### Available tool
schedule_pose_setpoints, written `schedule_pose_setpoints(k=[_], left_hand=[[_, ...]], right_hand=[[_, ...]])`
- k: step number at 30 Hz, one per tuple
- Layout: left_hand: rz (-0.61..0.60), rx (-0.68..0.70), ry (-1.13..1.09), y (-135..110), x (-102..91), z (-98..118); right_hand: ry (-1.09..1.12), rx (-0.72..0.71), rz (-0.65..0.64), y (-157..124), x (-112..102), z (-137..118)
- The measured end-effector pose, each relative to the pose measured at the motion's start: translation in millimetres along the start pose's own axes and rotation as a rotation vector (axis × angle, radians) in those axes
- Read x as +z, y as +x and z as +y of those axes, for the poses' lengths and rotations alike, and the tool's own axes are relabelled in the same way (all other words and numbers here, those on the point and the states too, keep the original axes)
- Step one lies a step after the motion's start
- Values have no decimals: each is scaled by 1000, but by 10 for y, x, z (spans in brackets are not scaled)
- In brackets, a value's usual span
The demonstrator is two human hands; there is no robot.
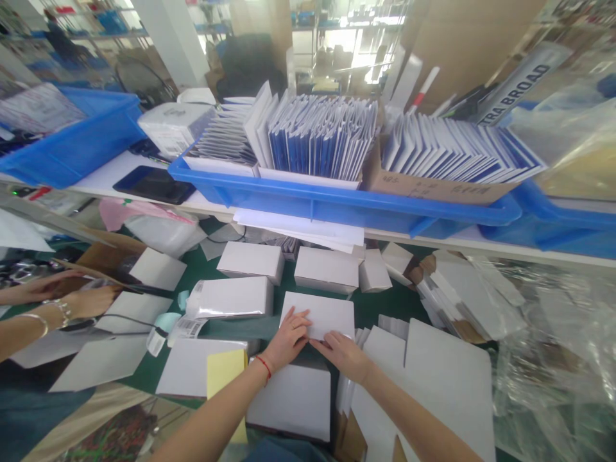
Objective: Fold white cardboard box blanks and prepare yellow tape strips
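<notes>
Lying nearest is a white box, with a yellow sheet to its left and flat white cardboard sheets stacked at its right, so the near side is crowded. Just beyond, the left hand rests flat on the near-left corner of a small white box, fingers stretched out and close together. The right hand meets it at the box's near edge, fingers straight and pointing left. The small white box sits on the green table, and a strip of bare table shows behind it. A wrapped box lies close on the left, and more white boxes line up farther back. A co-worker's hands work at the far left and clear plastic bags fill the right. A shelf edge above holds a blue tray of blue-and-white packets.
</notes>
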State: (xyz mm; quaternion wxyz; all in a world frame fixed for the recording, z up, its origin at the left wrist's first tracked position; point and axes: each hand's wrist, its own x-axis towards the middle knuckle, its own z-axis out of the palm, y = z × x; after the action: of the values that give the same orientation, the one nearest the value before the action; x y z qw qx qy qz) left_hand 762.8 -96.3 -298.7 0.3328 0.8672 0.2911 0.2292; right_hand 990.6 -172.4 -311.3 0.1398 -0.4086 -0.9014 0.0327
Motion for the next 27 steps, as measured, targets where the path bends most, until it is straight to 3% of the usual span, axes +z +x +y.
schedule_pose_setpoints(k=[12,14,19,24,27], left_hand=[[-38,-43,-26,8,-20,-6],[-49,-47,-21,12,-27,0],[-42,-25,13,20,-50,42],[-53,51,118,12,-61,47],[-42,55,143,27,-60,33]], right_hand=[[-20,-44,63,6,-73,-9],[79,15,70,-16,-77,-18],[388,344,177,13,-89,-78],[392,365,59,97,-46,-95],[382,415,69,120,-3,-80]])
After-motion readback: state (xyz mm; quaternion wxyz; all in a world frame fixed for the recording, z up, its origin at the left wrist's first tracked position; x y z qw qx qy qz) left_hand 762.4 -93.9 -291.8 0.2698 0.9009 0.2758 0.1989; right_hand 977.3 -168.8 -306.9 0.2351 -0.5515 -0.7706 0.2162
